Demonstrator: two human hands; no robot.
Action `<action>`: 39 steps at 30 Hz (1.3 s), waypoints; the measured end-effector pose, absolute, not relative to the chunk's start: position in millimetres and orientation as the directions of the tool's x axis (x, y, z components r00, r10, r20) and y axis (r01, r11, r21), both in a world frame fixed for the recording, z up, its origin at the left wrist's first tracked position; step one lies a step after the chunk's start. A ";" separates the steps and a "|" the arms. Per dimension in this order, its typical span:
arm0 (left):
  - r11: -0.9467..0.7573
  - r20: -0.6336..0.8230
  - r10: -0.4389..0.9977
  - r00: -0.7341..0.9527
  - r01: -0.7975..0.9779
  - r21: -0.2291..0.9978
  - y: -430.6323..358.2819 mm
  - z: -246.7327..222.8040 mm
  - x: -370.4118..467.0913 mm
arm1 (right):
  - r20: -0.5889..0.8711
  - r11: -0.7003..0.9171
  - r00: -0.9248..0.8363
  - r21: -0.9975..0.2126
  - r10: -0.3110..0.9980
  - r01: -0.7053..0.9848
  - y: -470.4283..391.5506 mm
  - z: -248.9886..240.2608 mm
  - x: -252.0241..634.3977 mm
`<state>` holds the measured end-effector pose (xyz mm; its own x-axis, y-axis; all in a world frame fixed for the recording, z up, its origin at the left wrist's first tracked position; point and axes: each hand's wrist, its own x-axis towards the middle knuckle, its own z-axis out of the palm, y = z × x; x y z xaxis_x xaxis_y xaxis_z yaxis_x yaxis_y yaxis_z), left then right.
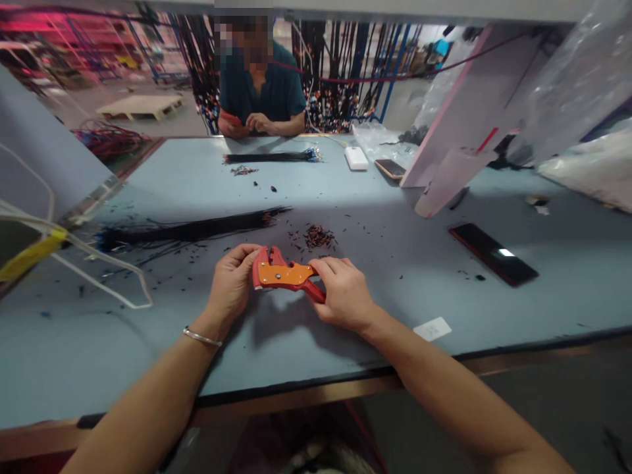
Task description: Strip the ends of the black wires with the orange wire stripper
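A red and orange wire stripper [284, 275] is held above the table, its jaws pointing left. Its red handles sit in the closed fingers of my right hand [345, 289]. At the jaw end, my left hand [232, 283] is pinched against the tool's head; whatever lies between those fingertips is hidden. Just beyond the tool is a small pile of dark and coppery cut bits [318, 237]. A bundle of black wires [197, 230] with coppery right ends and bluish left ends lies past my left hand.
Across the table [395, 342] sits another person [261, 85] with a red tool in hand. A second wire bundle [271, 157] lies before them. To the right are a phone [494, 253], a white label [433, 328] and a slanted post [454, 112]. A white wire frame [113, 263] juts in at left.
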<state>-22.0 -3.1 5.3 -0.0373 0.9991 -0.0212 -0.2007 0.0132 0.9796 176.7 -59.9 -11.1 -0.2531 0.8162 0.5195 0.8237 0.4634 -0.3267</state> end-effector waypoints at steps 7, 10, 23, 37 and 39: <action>0.028 -0.018 0.999 0.042 -0.240 0.970 -10.3 7.7 -16.1 | 0.588 0.498 -0.244 -0.318 0.771 0.807 -59.4 -11.4 177.4; 0.063 -0.055 0.998 0.035 -0.298 0.953 -10.5 9.4 -15.0 | 0.614 0.514 -0.254 -0.293 0.748 0.806 -59.9 -11.8 178.0; -0.209 0.214 0.977 0.013 0.273 0.939 -17.3 8.6 -19.5 | -0.046 -0.088 -0.410 -0.993 0.911 -0.083 -64.3 8.4 179.5; -0.282 0.276 0.958 0.084 0.467 0.838 -27.7 16.3 -14.0 | -0.171 -0.473 -0.594 -0.786 0.786 -0.399 -61.4 -6.7 174.6; -0.269 0.258 0.962 0.087 0.456 0.848 -27.3 15.8 -14.0 | -0.174 -0.465 -0.593 -0.799 0.786 -0.381 -61.5 -7.4 173.7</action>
